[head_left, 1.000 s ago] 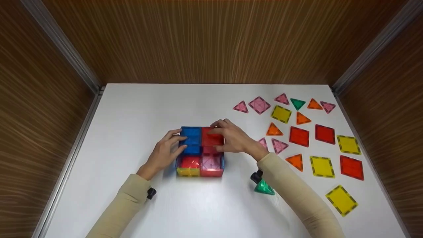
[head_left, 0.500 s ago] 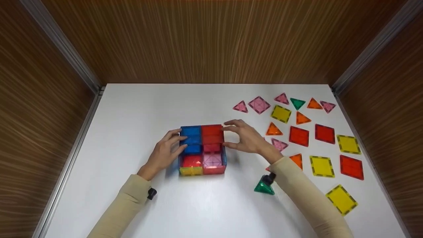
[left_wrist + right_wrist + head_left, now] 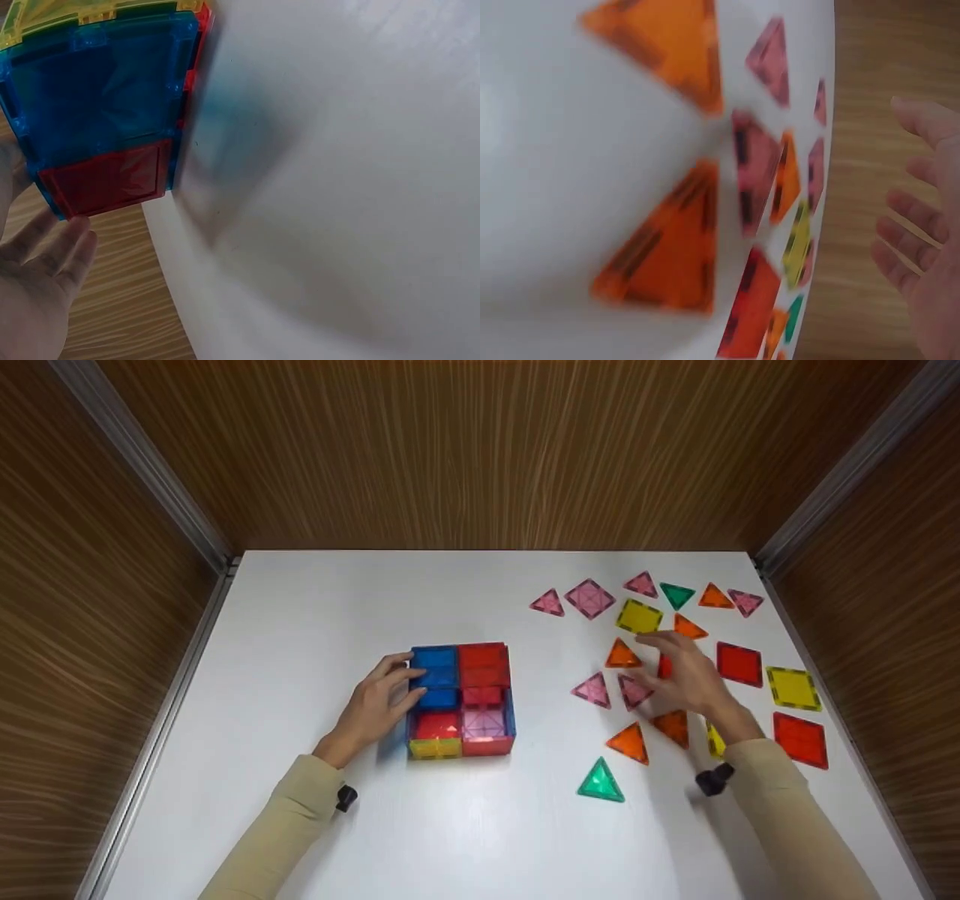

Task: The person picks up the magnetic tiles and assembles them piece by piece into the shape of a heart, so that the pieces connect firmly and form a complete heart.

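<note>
Likely light and stiff, the tile box [image 3: 472, 696] suits side holds; left fingers [image 3: 403, 674] touch it loosely, right fingers [image 3: 666, 643] spread, empty

I saw a see-through box [image 3: 474, 697] in blue, red, pink and yellow standing on the worktop [image 3: 330, 615]; a pink triangle [image 3: 631, 695] lay flat to its right.

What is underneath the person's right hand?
In the head view, parts of a red tile and a pink triangle show past the right hand. It covers their remaining areas, which cannot be seen there.
</note>
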Motion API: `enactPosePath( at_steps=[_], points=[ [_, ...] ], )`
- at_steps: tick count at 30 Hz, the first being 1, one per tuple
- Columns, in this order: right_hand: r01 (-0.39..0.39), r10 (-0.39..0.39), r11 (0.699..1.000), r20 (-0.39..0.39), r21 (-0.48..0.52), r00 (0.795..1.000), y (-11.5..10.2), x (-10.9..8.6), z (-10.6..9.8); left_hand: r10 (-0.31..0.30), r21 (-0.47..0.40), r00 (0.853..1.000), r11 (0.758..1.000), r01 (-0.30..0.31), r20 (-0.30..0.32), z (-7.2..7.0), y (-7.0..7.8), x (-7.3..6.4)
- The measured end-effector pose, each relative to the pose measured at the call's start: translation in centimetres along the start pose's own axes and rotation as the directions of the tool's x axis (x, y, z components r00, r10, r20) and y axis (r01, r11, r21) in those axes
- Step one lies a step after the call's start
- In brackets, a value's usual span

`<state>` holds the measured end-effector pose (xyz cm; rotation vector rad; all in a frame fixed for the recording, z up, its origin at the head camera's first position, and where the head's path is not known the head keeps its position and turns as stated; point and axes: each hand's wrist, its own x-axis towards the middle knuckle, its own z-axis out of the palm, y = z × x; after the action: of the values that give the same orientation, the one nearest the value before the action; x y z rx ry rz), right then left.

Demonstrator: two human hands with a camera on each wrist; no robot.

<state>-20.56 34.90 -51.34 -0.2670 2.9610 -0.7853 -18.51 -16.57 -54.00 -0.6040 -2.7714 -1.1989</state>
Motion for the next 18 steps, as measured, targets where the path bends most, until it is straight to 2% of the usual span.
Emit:
enactPosePath(
  at_steps=[4,10,12,18],
  points=[
    [-0.115,0.116,0.993,0.02,-0.01,0.993,2.4,-1.1,-1.1,0.009,0.003,1.0,1.0,-0.009,-0.001,0.1,0.0,0.0],
    [-0.237,0.237,0.971,0.055,0.0,0.97,5.4,-1.4,-1.3,0.013,0.005,1.0,1.0,-0.013,0.0,-0.1,0.0,0.0],
    [-0.252,0.252,0.968,0.066,-0.01,0.965,6.3,-1.5,-1.2,0.014,0.003,1.0,1.0,-0.014,0.001,-0.2,0.0,0.0],
    [-0.217,0.224,0.973,0.107,-0.078,0.969,8.3,-1.7,-0.9,0.007,0.002,1.0,1.0,-0.007,0.015,-0.4,-0.1,0.2]
  ],
)
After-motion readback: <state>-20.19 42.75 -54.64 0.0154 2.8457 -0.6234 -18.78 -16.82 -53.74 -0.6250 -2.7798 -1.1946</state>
